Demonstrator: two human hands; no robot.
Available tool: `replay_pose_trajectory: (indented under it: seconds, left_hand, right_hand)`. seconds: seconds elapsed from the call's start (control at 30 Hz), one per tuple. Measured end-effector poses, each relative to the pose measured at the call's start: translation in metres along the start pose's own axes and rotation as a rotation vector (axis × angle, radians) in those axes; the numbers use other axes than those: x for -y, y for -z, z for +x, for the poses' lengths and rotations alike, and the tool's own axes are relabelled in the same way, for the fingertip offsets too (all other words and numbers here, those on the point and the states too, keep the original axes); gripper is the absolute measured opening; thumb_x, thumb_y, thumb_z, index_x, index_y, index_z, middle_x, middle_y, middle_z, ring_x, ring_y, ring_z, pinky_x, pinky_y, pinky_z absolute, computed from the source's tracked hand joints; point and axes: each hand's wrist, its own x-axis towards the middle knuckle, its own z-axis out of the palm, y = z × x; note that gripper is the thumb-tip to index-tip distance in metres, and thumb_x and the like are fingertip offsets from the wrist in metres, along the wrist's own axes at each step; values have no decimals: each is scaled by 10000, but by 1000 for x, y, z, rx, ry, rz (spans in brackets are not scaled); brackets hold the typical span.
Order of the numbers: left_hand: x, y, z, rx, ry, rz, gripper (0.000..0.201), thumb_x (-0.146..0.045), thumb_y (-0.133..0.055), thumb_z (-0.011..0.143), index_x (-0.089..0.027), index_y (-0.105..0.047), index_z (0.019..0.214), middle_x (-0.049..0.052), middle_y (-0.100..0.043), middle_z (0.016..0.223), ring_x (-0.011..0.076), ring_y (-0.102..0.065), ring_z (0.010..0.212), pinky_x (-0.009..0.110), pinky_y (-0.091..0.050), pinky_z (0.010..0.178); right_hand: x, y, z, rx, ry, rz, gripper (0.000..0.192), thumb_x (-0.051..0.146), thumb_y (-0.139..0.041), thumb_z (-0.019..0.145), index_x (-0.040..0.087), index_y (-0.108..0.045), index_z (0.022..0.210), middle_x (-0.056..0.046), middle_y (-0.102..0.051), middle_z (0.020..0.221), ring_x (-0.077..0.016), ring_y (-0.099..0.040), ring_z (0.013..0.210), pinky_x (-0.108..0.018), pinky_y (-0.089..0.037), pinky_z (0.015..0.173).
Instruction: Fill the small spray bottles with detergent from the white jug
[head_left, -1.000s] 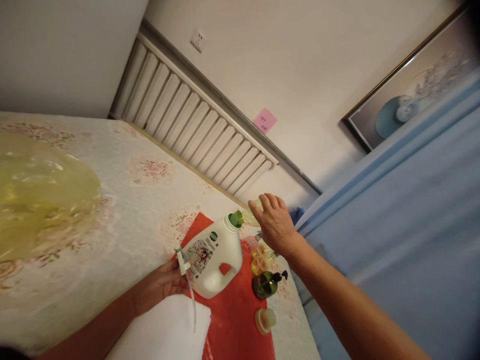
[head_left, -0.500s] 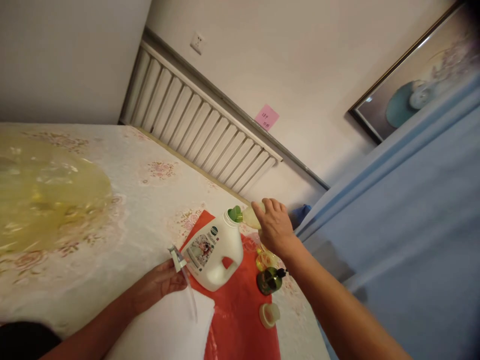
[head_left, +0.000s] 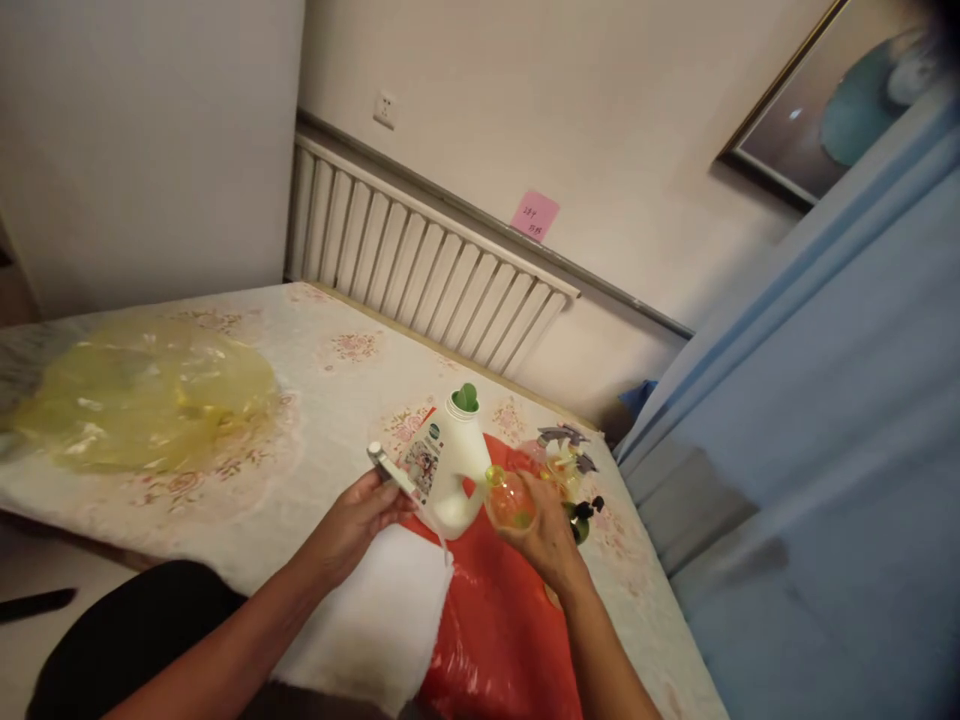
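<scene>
On the left of the table (head_left: 247, 500) lay a crumpled yellow plastic sheet (head_left: 150, 395), and nearer the middle the left hand (head_left: 360, 515) was closed on a spray-pump head (head_left: 390, 467) whose thin tube hung down over a white towel (head_left: 375, 620). Just right of it a white detergent jug (head_left: 454, 465) with a green spout stood upright on a red plastic bag (head_left: 495, 620); beside the jug's handle the right hand (head_left: 544, 535) was wrapped around a small clear bottle (head_left: 510, 500) of yellowish liquid, held tilted above the bag
</scene>
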Motion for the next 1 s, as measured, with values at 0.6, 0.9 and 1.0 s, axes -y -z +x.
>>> replay_pose_trajectory:
  seconds: [0.6, 0.9, 1.0]
  left_hand:
    - [-12, -90, -9, -30, -227, 301, 551, -461, -787, 755, -157, -615, 1180, 31, -720, 883, 194, -652, 828, 315, -490, 804]
    - [-7, -95, -12, 15, -180, 230, 515, -460, -790, 770, -170, -633, 1166, 38, -737, 914, 174, -654, 814, 295, -489, 801]
    - [1, -92, -12, 8, -160, 260, 525, -464, -798, 754, -168, -647, 1161, 41, -738, 914, 181, -660, 823, 305, -492, 816]
  right_hand:
    - [-7, -27, -100, 0, -225, 167, 721, 145, -766, 615, 168, -587, 1313, -141, -628, 1289, -333, -587, 1232, -497, -474, 1078]
    - [-7, -33, -108, -26, -282, 235, 744, 161, -774, 596, 203, -593, 1316, -124, -630, 1306, -350, -583, 1258, -526, -473, 1082]
    - [-4, -32, -108, -38, -284, 281, 742, 185, -786, 594, 207, -595, 1311, -117, -637, 1298, -338, -601, 1235, -507, -482, 1072]
